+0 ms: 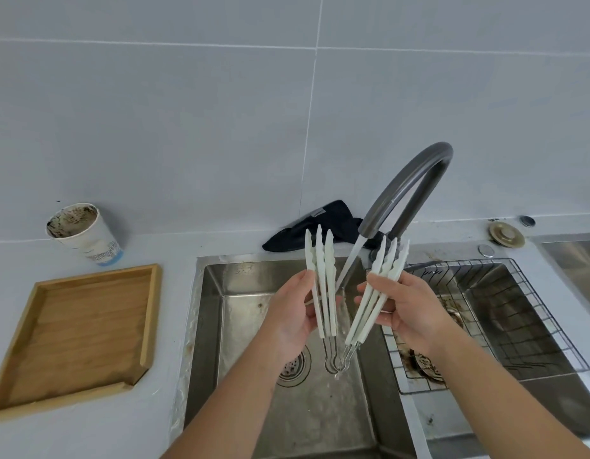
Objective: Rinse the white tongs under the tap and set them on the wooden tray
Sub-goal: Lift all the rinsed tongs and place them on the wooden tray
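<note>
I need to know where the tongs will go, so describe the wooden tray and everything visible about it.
The wooden tray is a shallow, roughly square tray of light brown wood with visible grain and a raised rim. The rim is open at the near right corner, which is cut off at an angle. It lies flat on the pale countertop, left of the steel sink, with a used paper cup standing just behind it. Nothing lies in it, and neither of the hands touches it.
</note>
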`<state>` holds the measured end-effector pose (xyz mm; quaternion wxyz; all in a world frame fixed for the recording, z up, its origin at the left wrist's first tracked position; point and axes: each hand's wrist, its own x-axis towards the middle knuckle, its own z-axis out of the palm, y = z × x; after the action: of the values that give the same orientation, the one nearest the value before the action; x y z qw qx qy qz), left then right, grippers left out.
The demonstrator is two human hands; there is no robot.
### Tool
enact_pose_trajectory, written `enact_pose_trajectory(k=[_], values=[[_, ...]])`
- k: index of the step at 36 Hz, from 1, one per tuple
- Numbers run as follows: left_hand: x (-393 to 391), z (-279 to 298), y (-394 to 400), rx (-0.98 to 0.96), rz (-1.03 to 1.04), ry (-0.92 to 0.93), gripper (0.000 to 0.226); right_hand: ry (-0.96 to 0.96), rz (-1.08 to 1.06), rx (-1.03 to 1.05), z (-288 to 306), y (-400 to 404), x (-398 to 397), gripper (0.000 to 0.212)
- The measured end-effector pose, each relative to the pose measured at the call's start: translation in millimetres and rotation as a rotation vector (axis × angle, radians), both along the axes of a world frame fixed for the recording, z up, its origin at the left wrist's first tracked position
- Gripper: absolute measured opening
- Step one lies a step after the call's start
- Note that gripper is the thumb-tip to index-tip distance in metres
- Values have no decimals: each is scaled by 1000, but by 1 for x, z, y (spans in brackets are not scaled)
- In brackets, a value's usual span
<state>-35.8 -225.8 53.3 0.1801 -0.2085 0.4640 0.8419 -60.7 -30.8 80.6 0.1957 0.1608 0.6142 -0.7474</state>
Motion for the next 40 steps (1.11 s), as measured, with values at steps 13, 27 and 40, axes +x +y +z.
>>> enact_pose_trajectory(k=[13,27,40], values=[[-24,13,36,-113,-164,47,21,-105,-146,-44,-1,37,6,16],[24,-5,15,-216,-149,53,36,-141,1,-35,-21,17,33,25],[48,-16,8,-256,-85,34,44,-218,-6,-61,-29,8,50,35]])
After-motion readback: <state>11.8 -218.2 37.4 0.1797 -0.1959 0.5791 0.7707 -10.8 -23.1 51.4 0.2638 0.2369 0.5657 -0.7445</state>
